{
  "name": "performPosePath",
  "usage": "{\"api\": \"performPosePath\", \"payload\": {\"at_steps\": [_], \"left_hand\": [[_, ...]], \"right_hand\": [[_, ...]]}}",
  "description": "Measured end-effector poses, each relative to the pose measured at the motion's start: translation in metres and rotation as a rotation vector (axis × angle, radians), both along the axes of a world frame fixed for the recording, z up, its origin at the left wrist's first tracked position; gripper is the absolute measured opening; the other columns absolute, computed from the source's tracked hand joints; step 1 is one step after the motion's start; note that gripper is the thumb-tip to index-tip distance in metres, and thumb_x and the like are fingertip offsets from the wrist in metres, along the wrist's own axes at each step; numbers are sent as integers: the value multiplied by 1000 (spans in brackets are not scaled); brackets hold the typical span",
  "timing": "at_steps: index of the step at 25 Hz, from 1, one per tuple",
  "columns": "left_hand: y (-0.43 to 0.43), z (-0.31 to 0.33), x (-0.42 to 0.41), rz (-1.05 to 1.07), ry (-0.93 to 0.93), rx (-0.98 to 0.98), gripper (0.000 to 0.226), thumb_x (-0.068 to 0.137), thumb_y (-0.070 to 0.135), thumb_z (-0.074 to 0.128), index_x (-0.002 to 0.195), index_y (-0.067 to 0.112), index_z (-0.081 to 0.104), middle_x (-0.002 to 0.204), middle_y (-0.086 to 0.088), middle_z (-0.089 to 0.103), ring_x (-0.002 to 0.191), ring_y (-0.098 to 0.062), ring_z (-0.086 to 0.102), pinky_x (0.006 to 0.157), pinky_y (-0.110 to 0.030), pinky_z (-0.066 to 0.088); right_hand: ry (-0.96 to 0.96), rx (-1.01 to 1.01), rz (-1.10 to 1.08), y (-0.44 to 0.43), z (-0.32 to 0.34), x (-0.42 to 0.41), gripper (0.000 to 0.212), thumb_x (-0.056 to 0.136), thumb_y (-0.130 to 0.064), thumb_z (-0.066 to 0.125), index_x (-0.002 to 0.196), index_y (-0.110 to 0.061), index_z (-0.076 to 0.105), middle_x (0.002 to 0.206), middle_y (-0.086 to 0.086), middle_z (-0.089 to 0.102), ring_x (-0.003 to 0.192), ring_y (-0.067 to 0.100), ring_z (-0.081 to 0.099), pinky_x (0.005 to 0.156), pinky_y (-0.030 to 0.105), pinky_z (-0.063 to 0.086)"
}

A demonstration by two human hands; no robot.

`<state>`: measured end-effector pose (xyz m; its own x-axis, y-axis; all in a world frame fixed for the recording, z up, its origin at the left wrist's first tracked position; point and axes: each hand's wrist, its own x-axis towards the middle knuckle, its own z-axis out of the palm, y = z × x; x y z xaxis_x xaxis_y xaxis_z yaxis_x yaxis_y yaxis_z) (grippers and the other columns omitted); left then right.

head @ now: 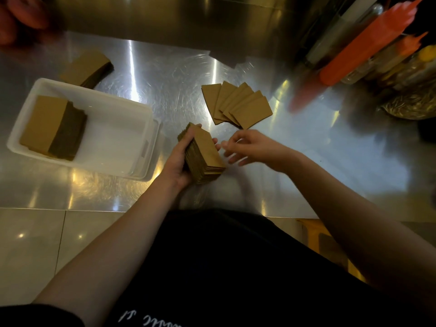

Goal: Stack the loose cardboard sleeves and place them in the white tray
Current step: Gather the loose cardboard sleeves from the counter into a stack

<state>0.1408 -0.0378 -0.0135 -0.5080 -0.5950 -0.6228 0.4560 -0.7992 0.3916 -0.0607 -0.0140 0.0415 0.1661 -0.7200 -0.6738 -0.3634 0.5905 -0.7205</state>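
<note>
Brushed steel counter (165, 74), streaked with glare, tiled floor below its near edge. Thick stack of cardboard sleeves (204, 154) clasped in left hand (179, 161), thumb over the far end, fingertips wrapped round the right side. Right hand (250, 147) just beside the stack, fingers loosely spread, empty, blurred. Fan of loose sleeves (237, 105) flat on the counter just beyond both hands, overlapping. White tray (144, 147) to the left, near the held stack, another sleeve stack (53, 127) leaning in its left half, right half bare. Further pile of sleeves (87, 68) beyond the tray. Bare counter between tray and fan. Orange straws (368, 43) and jars crowded at far right, blurred.
</note>
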Motion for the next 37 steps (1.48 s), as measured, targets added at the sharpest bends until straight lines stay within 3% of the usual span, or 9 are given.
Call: {"api": "performPosePath", "payload": {"at_steps": [3,6,9,14,20,26,30,32,37], "left_hand": [[-5,-5,7,74,155,42,34,93,39,61,124,25,59,119,-22,67,103,-33,69,86,-45,58],[-9,-6,8,50,245,52,43,85,43,69,123,26,59,128,-20,61,111,-33,64,97,-48,51],[-12,-6,4,1,293,84,57,75,44,79,124,28,55,128,-16,61,110,-29,64,101,-45,46],[-19,-10,-1,8,248,88,59,68,32,86,118,26,56,121,-17,64,105,-30,66,89,-44,56],[-33,-15,-5,51,239,125,56,72,32,84,121,25,57,120,-20,66,104,-31,67,85,-44,58],[-38,-20,-8,47,230,149,56,72,31,84,121,24,58,119,-20,67,103,-32,68,84,-45,58],[-39,-22,-9,34,233,137,55,73,32,83,121,24,57,118,-20,68,104,-32,68,84,-44,58],[-39,-22,-9,32,232,129,55,73,32,83,121,24,56,119,-20,67,104,-32,68,85,-45,58],[-37,-22,-7,12,216,114,54,73,33,84,120,24,58,119,-20,67,105,-32,68,86,-45,58]], "right_hand": [[161,-60,-286,-17,-13,-26,26,88,-36,69,102,-15,59,106,13,69,87,22,71,73,32,59],[285,-38,-448,-31,-30,-48,41,86,-29,70,120,-12,54,114,15,64,90,23,68,83,40,56],[473,-77,-455,-46,-41,-61,60,83,-34,72,132,-12,45,120,7,56,93,19,61,76,31,54],[740,-97,-295,-70,-61,-71,80,80,-46,74,139,-5,39,137,18,44,122,33,49,100,46,45],[932,-36,-254,-82,-70,-64,86,71,-57,77,132,-9,41,134,15,41,125,34,40,97,48,44],[929,-123,-343,-78,-70,-67,86,68,-48,83,130,-5,40,132,15,44,123,32,43,98,44,45],[556,-279,-451,-67,-66,-69,67,80,-31,78,130,-11,40,125,4,51,106,16,52,89,33,53],[497,-298,-442,-70,-64,-69,73,79,-31,80,136,-14,37,128,3,53,106,14,52,87,28,50],[578,-85,-418,-98,-70,-78,85,72,-32,84,138,-6,38,135,13,50,119,27,54,90,32,49]]}}
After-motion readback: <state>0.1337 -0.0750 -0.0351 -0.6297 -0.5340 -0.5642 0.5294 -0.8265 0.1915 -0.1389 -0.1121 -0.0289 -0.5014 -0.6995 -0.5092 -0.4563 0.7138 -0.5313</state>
